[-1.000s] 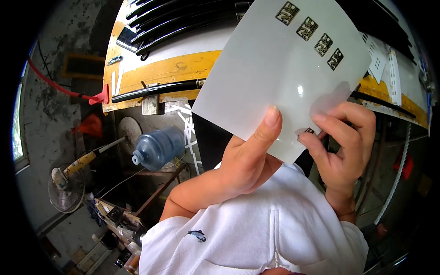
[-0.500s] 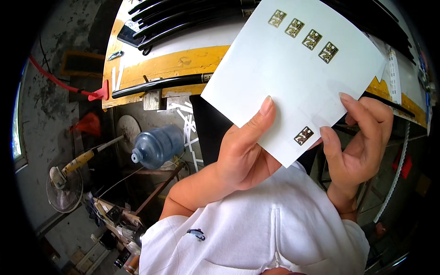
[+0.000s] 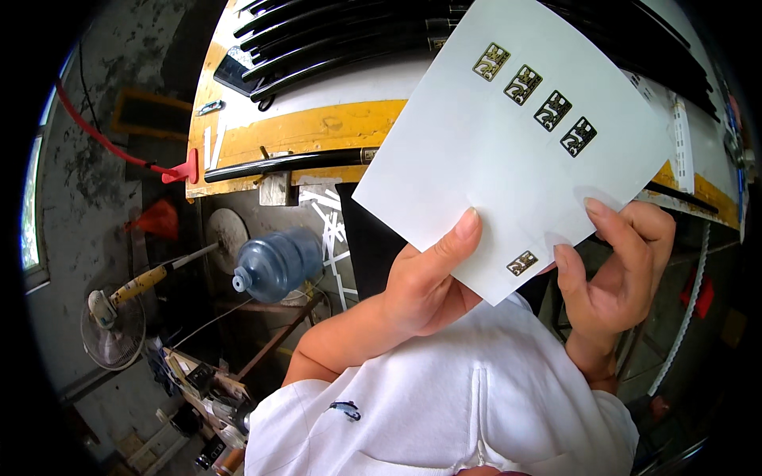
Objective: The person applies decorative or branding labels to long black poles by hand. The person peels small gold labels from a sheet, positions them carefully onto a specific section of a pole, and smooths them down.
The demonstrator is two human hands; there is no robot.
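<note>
Landmark: white sheet, held up slantwise between the wearer and the tabletop, covering part of the latter. Left hand at the sheet's lower left edge, thumb on its face, fingers behind; grip closed on the sheet. Right hand at the sheet's lower right edge, forefinger tip over its face, thumb tip at its edge; grip a little apart, narrow gap. Contact with the sheet: cannot tell. On the sheet, four dark-and-gold stickers in a slanting row toward its far end; a lone sticker close to its near corner, between the two hands. Left of the sheet: several black rods on the tabletop, a single black rod along its front edge. Farther left and below the sheet: blue water jug, fan.
</note>
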